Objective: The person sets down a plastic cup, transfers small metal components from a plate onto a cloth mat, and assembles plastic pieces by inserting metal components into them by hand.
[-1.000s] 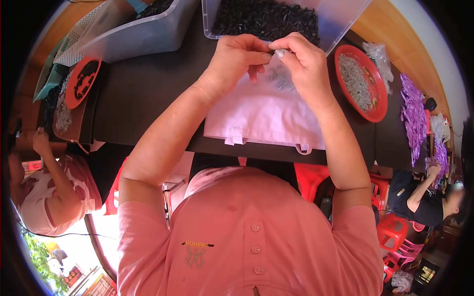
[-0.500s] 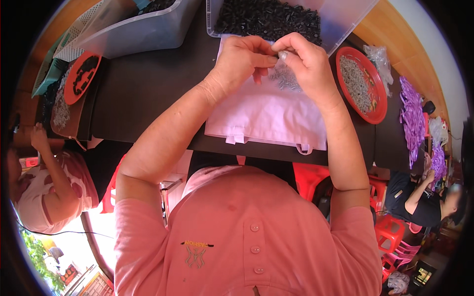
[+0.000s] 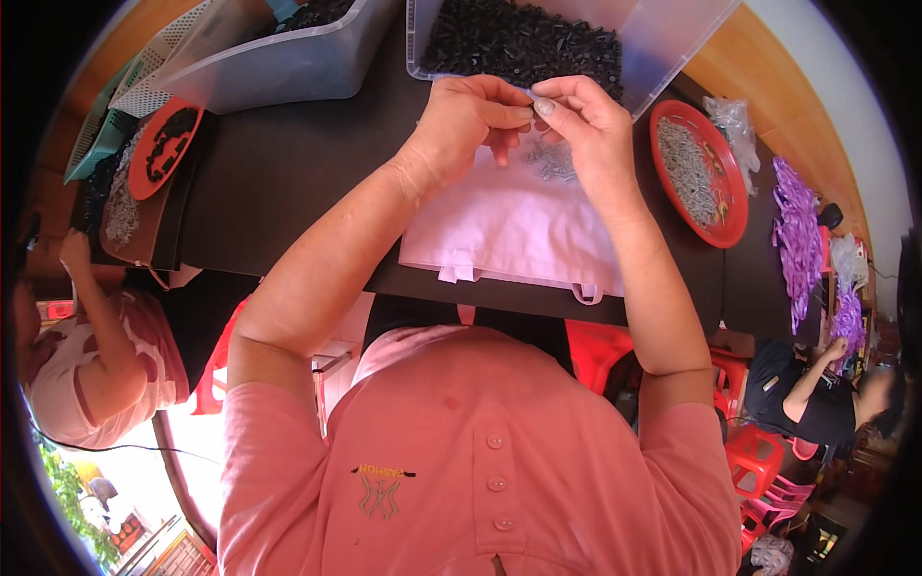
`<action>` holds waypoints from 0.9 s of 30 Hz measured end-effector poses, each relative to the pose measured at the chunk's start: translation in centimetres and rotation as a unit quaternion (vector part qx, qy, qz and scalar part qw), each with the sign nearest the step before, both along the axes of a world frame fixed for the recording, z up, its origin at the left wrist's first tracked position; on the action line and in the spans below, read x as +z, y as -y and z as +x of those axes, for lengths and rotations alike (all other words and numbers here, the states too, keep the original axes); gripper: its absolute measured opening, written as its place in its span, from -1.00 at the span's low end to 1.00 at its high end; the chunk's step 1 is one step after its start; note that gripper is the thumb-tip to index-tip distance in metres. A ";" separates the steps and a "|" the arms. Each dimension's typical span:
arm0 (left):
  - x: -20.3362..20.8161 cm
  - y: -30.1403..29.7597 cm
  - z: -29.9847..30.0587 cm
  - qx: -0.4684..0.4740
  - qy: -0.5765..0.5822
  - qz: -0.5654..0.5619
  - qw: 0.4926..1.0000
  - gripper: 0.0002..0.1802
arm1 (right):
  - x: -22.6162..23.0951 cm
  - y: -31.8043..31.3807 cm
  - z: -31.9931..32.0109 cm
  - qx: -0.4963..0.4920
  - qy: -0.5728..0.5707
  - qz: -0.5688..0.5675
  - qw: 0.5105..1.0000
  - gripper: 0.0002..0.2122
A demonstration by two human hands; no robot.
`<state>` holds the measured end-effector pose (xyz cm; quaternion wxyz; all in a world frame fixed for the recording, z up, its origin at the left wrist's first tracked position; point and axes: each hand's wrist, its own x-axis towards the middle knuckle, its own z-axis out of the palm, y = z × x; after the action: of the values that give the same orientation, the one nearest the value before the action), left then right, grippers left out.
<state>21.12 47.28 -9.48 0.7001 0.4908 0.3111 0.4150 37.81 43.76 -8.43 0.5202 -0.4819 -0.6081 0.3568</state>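
Observation:
My left hand (image 3: 471, 117) and my right hand (image 3: 588, 117) meet fingertip to fingertip above a pink cloth (image 3: 519, 230) on the dark table. Both are pinched closed on something small, mostly hidden by the fingers; its kind cannot be made out. Under my hands a small heap of silvery metal pieces (image 3: 551, 161) lies on the cloth. Just beyond stands a clear plastic bin (image 3: 663, 67) holding many small black parts (image 3: 523, 43).
A red tray (image 3: 738, 206) of silvery pieces sits at right, beside a plastic bag (image 3: 732, 125) and purple strips (image 3: 795, 240). At left are another clear bin (image 3: 279, 77) and a red plate (image 3: 144, 178) with black parts. Two people work at either side.
My hands stay pinched together, with slight shifts of the fingers; the right hand and forearm have moved a little left. The whole view has shifted slightly.

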 end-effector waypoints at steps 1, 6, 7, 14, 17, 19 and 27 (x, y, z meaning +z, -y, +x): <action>0.0 0.0 0.0 0.001 -0.001 0.002 1.000 -0.88 | 0.0 0.0 0.0 -0.002 -0.004 -0.005 1.000 -0.89; 0.0 0.2 0.2 0.013 -0.015 0.023 1.000 -0.88 | 0.3 -0.1 0.1 -0.005 -0.034 -0.045 0.998 -0.92; 0.0 0.2 0.2 0.016 -0.020 0.030 0.999 -0.88 | 0.3 -0.1 0.1 -0.004 -0.041 -0.048 0.998 -0.93; -0.3 0.2 0.4 0.015 -0.023 0.046 0.999 -0.82 | 0.2 0.0 0.4 -0.047 0.089 0.056 0.993 -0.94; -0.4 0.1 0.3 0.006 -0.031 0.052 0.998 -0.80 | 0.3 0.2 0.6 -0.035 0.147 0.085 0.985 -0.92; -0.5 0.1 0.3 -0.006 -0.036 0.048 0.998 -0.81 | 0.4 0.4 0.3 -0.039 0.145 0.100 0.984 -0.92; -0.4 0.4 0.6 0.026 -0.022 0.056 0.998 -0.89 | 0.9 0.4 -0.5 -0.061 -0.032 -0.039 0.997 -0.95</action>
<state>21.69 46.86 -9.83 0.6536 0.5302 0.3151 0.4386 37.33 43.32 -7.49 0.5411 -0.5263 -0.5462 0.3631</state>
